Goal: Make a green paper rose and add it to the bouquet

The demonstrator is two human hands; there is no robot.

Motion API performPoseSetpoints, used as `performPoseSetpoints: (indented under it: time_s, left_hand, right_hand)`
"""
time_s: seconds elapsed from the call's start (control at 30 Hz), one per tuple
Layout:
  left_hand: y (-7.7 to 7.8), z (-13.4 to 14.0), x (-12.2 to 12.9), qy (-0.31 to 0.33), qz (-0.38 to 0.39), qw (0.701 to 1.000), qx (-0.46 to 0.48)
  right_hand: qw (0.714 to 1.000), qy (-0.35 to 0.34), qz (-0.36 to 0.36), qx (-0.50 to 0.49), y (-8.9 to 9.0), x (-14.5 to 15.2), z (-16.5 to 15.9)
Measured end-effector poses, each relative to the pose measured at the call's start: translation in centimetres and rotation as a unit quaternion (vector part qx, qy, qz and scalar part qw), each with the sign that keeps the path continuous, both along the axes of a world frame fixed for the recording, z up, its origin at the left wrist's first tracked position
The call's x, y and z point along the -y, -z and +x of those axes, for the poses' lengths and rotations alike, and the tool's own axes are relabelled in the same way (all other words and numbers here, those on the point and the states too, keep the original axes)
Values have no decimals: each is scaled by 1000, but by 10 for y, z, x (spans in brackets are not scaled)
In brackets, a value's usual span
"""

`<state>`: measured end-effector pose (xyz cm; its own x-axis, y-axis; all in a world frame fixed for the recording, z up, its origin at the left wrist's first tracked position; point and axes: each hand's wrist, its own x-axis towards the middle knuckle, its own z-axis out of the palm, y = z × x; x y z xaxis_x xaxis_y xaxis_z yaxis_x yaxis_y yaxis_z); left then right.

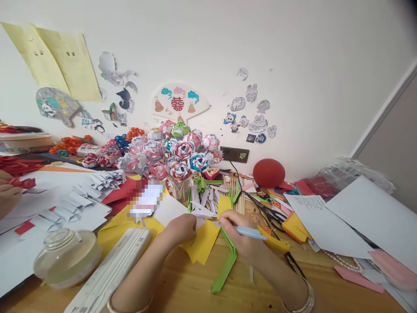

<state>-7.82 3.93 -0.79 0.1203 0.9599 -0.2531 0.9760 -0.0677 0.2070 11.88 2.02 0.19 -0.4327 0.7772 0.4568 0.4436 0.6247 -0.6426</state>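
My right hand (239, 234) is closed around a light blue pen (250, 232), whose pale tip points left. My left hand (182, 230) is curled over a sheet of yellow paper (203, 244); its fingertips are turned away, so what they hold is hidden. The pen tip is just right of my left hand. Under my right hand, a folded green paper strip (226, 271) slants toward the table's front. A yellow paper piece (224, 204) stands behind the pen.
Paper flowers (182, 150) stand at the back. A glass jar of liquid (68, 256) and a long white case (114, 269) are left of my arms. Black scissors (272, 215), a red ball (269, 173) and white sheets (329, 224) lie right. Another person's hand (8, 193) shows far left.
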Motion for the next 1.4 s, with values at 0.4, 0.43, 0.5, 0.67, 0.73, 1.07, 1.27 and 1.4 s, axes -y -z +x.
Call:
performPoseSetpoints:
  time_s: [0.4,0.43,0.5,0.67,0.73,1.07,1.27,1.4]
  left_hand:
    - [-1,-1,4,87,-60,994,1]
    - [-1,-1,3,92,-62,994,0]
    - [0,-2,1,102,-65,993,-2]
    - [1,-1,-1,108,-69,992,-8]
    - [1,0,-1,108,-71,992,-11]
    - [8,-2,-4,103,-74,992,-18]
    - [6,-2,-4,105,-76,991,-15]
    - [4,-1,-4,102,-81,991,-15]
  right_hand:
    - [973,-117,-188,-61,64,-15,-60]
    - [976,-112,-177,-58,67,-15,-61]
    - [980,-105,-163,-50,72,-15,-62]
    - [986,-98,-133,-12,77,-15,-61]
    - [988,-96,-124,-2,77,-14,-61]
    - [990,-94,-108,13,75,-14,-61]
    - [989,-97,-108,17,77,-16,-61]
    - [989,-97,-112,16,77,-15,-60]
